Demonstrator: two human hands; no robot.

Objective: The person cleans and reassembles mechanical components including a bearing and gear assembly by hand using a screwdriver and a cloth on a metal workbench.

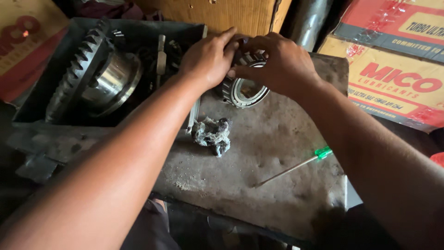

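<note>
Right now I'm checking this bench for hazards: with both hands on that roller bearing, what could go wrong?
1. The roller bearing stands tilted on the gritty work surface; dust may get into its rollers.
2. Left hand and right hand grip it close together, so fingers could be pinched if it slips.
3. The green-handled screwdriver lies near the right forearm and might be knocked off.

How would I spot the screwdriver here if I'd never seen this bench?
Start at the dusty grey work slab. Below the right forearm lies the screwdriver, a thin metal shaft slanting up to a bright green handle. It lies apart from the crumpled grey rag; nothing else here is green.
</note>
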